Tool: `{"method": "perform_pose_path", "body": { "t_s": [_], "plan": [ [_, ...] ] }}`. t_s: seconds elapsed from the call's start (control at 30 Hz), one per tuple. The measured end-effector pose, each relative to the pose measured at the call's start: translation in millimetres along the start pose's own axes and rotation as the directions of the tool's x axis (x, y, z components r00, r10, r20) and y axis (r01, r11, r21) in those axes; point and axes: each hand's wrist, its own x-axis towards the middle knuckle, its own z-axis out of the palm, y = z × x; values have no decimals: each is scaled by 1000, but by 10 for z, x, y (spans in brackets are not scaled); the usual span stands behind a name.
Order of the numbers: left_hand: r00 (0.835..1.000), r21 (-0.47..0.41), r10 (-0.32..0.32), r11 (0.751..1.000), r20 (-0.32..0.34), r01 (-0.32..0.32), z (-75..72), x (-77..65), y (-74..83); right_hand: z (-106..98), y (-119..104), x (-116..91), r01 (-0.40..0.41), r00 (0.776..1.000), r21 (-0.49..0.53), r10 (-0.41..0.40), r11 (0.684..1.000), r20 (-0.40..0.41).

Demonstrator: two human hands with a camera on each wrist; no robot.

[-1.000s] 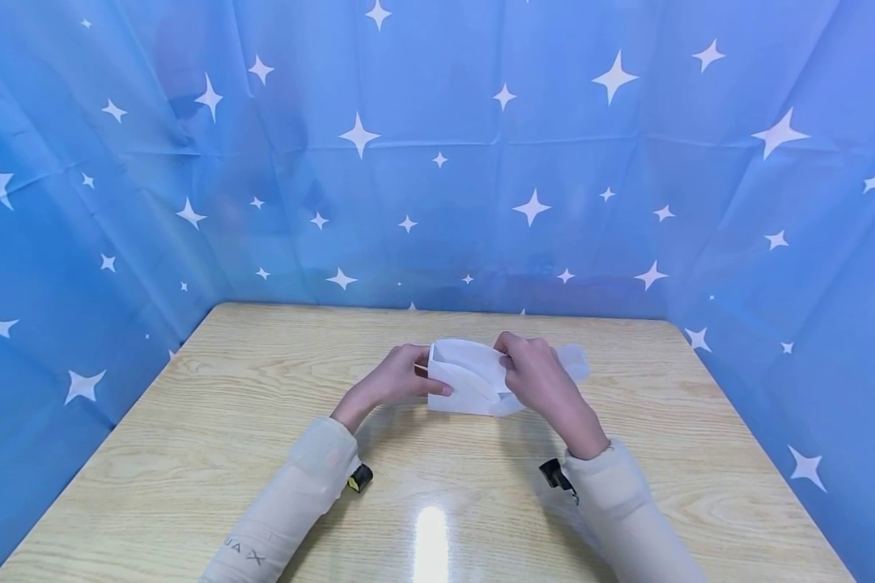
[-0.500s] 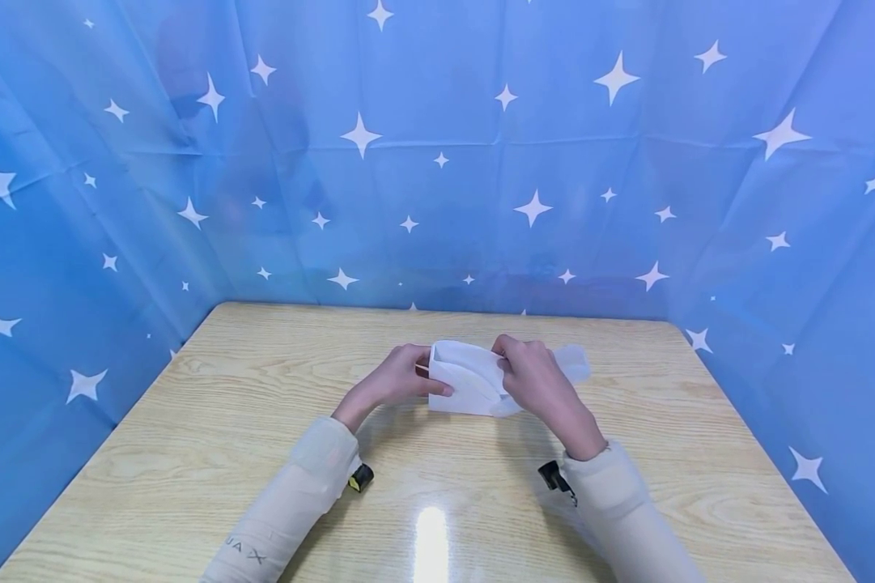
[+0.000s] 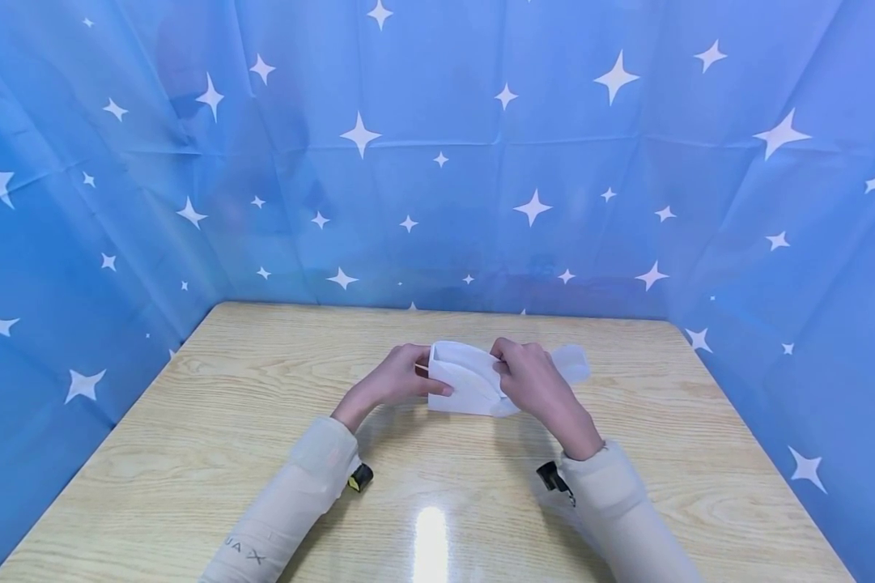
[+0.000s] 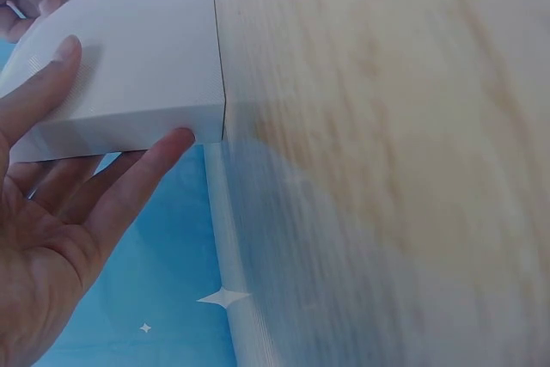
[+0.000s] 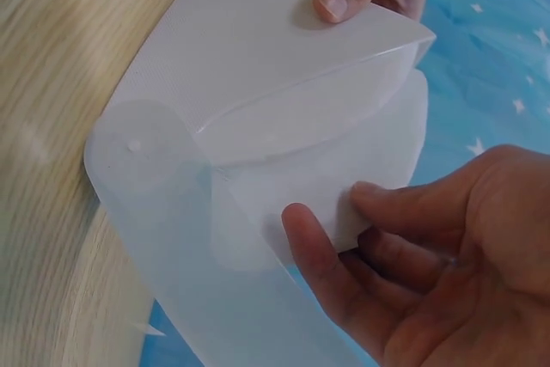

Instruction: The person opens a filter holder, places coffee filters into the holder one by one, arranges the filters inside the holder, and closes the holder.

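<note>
A white box (image 3: 460, 387) with curved end panels stands on the table, tilted toward me in the head view. My left hand (image 3: 399, 374) grips its left end, thumb on the near face and fingers along the end and behind, as the left wrist view shows. My right hand (image 3: 537, 379) is at the other end, its thumb and fingers pinching a curved white flap (image 5: 344, 156). From that end extends a long translucent strip (image 5: 198, 221) with a small round stud near its rounded tip. What lies inside the box is hidden.
A pale wood-grain table (image 3: 226, 453) spreads around the hands. Blue curtain (image 3: 437, 162) with white stars hangs behind it and along both sides. A black wrist device (image 3: 361, 478) sits under the left sleeve, another (image 3: 554, 476) under the right.
My right hand has shifted slightly left and toward me with the flap in its fingers. The left hand and the box stay nearly in place.
</note>
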Motion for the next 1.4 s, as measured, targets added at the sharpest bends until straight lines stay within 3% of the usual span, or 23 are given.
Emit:
{"method": "perform_pose_path", "body": {
  "t_s": [0.53,1.4],
  "plan": [
    [1000,-9,17,1000,-14,-17,11,-7,22,45,15,-1,64,998,0,-64,998,-13],
    [1000,7,15,1000,-11,-15,6,3,-2,104,37,24,67,998,-14,-66,998,5]
  ]
}}
